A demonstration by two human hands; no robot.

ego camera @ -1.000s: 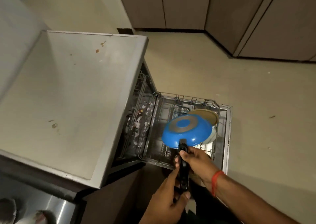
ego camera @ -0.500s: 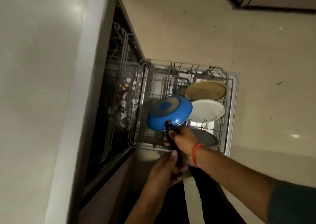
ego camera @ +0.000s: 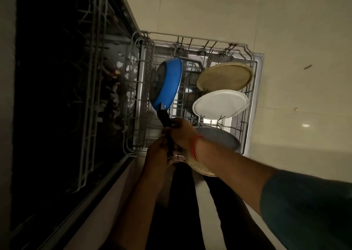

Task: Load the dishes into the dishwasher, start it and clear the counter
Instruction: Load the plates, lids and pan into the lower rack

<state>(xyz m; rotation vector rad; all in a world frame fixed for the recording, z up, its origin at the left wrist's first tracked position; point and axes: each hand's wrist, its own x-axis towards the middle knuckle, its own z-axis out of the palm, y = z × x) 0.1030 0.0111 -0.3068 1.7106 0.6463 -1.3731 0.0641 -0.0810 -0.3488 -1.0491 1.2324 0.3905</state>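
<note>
A blue frying pan (ego camera: 167,82) with a black handle stands on its edge in the left part of the pulled-out lower rack (ego camera: 198,40). My right hand (ego camera: 181,135) grips the handle near the pan. My left hand (ego camera: 158,154) holds the handle's end just below. To the right in the rack lean a tan plate (ego camera: 224,76), a white plate (ego camera: 221,104) and a grey plate (ego camera: 219,137), the last partly hidden by my right wrist.
The dishwasher's dark interior (ego camera: 66,78) with the upper rack (ego camera: 95,59) lies to the left. The open door (ego camera: 257,78) sits under the lower rack. Beige floor (ego camera: 285,30) spreads to the right. Another tan plate edge (ego camera: 202,168) shows under my right forearm.
The pan has turned from bottom-up to standing on its edge and has gone down into the rack's left side. The view has moved closer to the rack.
</note>
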